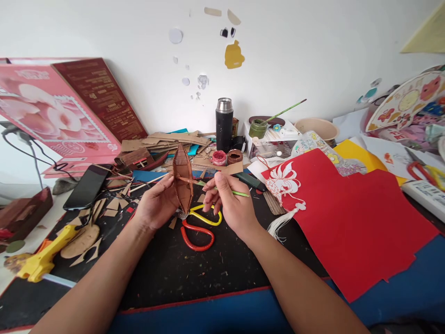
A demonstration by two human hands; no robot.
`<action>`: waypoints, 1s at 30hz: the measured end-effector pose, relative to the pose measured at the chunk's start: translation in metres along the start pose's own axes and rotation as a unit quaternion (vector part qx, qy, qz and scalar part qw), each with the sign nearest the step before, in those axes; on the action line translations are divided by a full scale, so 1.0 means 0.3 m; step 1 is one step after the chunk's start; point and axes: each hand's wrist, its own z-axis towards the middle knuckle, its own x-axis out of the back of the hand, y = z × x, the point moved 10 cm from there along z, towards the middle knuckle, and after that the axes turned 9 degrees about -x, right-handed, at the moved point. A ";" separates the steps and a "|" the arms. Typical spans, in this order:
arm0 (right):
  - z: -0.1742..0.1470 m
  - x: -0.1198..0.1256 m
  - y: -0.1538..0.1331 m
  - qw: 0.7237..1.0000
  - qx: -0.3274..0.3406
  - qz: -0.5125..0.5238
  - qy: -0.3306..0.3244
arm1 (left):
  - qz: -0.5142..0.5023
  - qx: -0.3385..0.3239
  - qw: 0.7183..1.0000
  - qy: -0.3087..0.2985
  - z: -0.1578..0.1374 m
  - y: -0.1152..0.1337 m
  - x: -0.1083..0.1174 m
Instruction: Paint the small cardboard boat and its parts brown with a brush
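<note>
In my left hand (158, 202) is a small brown cardboard boat (183, 197), its pointed ends up and down and its hollow side turned toward the right. My right hand (232, 204) pinches a green-handled paintbrush (239, 193), whose brown-stained tip reaches into the boat's hollow. Below both hands lie scissors (198, 234) with one red and one yellow handle loop; the boat partly hides their blades. Open jars of red paint (219, 157) and brown paint (235, 157) stand behind my hands.
A black thermos (224, 125) and a green jar (257, 129) holding another brush stand at the back. Leftward lie a phone (88, 187), cardboard scraps (113, 204) and a yellow glue gun (45, 257). Red sheet material (354, 222) covers the right side, with a white-tasselled ornament (285, 185) on it.
</note>
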 end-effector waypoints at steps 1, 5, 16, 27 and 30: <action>-0.003 -0.003 -0.003 1.000 0.005 -0.010 -0.003 | -0.002 -0.001 1.000 0.000 0.000 0.000 -0.002; -0.009 -0.013 -0.010 0.999 0.016 -0.030 -0.014 | -0.008 -0.001 1.000 0.019 0.002 0.002 -0.001; -0.008 0.002 -0.013 0.999 0.025 -0.023 0.014 | 0.008 0.026 1.000 0.012 -0.011 -0.012 0.005; -0.012 -0.005 -0.030 0.997 0.046 -0.066 0.001 | 0.002 0.040 0.999 -0.017 -0.014 -0.022 -0.009; -0.014 -0.008 -0.025 0.998 0.031 -0.059 -0.002 | -0.006 0.036 0.999 0.000 -0.011 -0.022 -0.001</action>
